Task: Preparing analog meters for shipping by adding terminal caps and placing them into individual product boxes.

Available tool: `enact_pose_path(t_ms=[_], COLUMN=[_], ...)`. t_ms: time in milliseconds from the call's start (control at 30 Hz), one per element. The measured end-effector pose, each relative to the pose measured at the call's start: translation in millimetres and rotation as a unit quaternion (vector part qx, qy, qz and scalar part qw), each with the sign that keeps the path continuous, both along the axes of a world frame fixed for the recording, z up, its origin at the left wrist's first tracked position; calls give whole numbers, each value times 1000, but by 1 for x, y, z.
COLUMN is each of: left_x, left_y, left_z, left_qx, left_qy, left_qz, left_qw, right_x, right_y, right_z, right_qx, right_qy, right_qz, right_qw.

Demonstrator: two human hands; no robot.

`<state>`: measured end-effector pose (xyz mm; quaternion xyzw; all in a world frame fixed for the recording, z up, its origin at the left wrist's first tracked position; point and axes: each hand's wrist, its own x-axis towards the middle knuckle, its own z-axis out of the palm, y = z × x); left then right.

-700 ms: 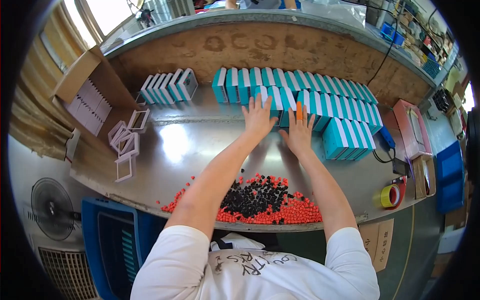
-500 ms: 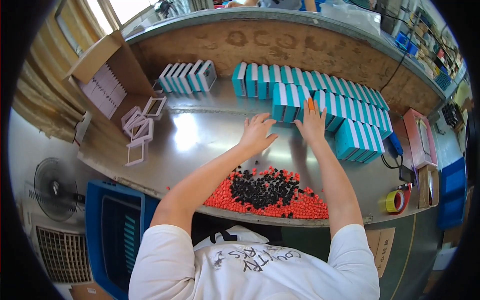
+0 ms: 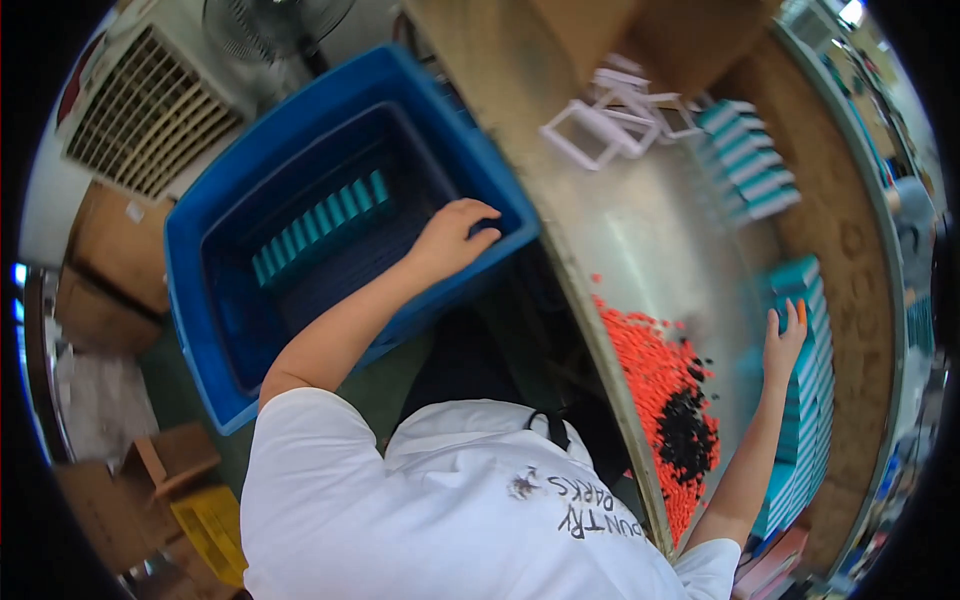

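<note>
My left hand (image 3: 455,240) hovers over the right part of a large blue plastic tub (image 3: 350,66), thumb and fingers apart, holding nothing. Inside the tub stands a row of teal-edged boxes (image 3: 322,222), away from that hand. On the metal table, my right hand (image 3: 786,338) lies at the long rows of teal-and-white boxes (image 3: 808,400). Its thumb and fingers are spread, with an orange cover on one finger. It appears to touch the boxes; some blur hides the exact contact.
Loose red pieces (image 3: 640,345) and black pieces (image 3: 685,440) lie heaped along the table's near edge. White frames (image 3: 610,135), a cardboard box (image 3: 690,40) and a shorter row of boxes (image 3: 752,165) sit farther along. A fan (image 3: 265,25) and a yellow crate (image 3: 212,530) stand around the tub.
My view and body have turned left toward the tub. My left hand has left the table and moved over the tub; my right hand stays by the teal-and-white boxes.
</note>
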<state>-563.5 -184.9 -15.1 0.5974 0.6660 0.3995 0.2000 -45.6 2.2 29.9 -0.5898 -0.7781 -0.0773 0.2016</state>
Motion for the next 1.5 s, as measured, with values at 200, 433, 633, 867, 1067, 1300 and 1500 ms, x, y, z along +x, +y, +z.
enact_pose_path(t_ms=[200, 433, 633, 867, 1067, 1300, 1500], left_x=[-151, -230, -280, -332, -340, -338, -341], left_y=[-90, -188, -188, -177, -165, -168, -167], left_z=[-104, -160, -223, -273, -278, -273, -295], left_qx=[-185, -303, -291, -338, -369, -344, -322], left_qy=[110, 32, 64, 52, 11, -18, -20], left_qz=[216, 370, 481, 591, 577, 560, 590], left_qw=[952, 878, 825, 731, 729, 753, 740], right_x=[-308, -517, -621, -692, -724, -736, -733], right_y=[-21, -73, -100, -86, -76, -86, -88], right_z=[21, -37, -163, -299, -346, -341, -337], right_qx=[-137, -410, -517, -486, -519, -472, -453], right_qy=[150, 174, 70, 33, -13, -54, -19], right_qz=[319, 450, 360, 277, 272, 268, 275], right_qw=[925, 774, 773, 828, 811, 838, 848])
